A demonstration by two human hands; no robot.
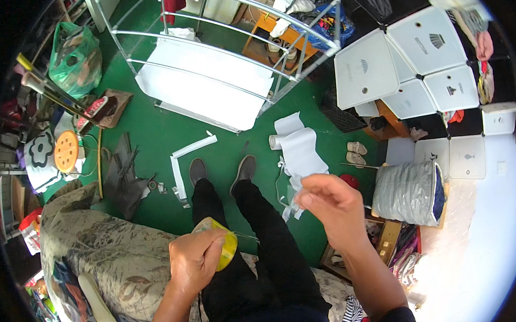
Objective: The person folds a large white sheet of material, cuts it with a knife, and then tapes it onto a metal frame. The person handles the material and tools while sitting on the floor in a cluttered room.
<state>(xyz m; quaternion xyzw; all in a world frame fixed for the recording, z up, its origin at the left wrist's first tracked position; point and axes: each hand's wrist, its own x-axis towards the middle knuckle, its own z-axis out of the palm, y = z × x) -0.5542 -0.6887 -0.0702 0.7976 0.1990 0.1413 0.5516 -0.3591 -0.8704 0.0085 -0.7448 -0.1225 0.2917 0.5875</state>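
Note:
My left hand [192,260] is closed around a roll of yellowish clear tape [229,251], held above my lap. A thin, see-through end of tape juts from the roll toward the right. My right hand [337,209] is raised to the right of the roll, apart from it. Its thumb and fingertips are pinched together; what they hold, possibly a bit of clear tape, is too faint to make out. Beyond that hand, a partly unrolled white sheet [304,150] lies on the green floor [247,179].
A metal tube frame [200,59] with a white sheet [207,85] stands ahead. White strips [194,147] lie near my shoes, with dark cloth scraps [121,174] to the left. White cube cabinets [424,41] and a grey storage bag [405,194] are at right. A patterned cover [110,244] lies at left.

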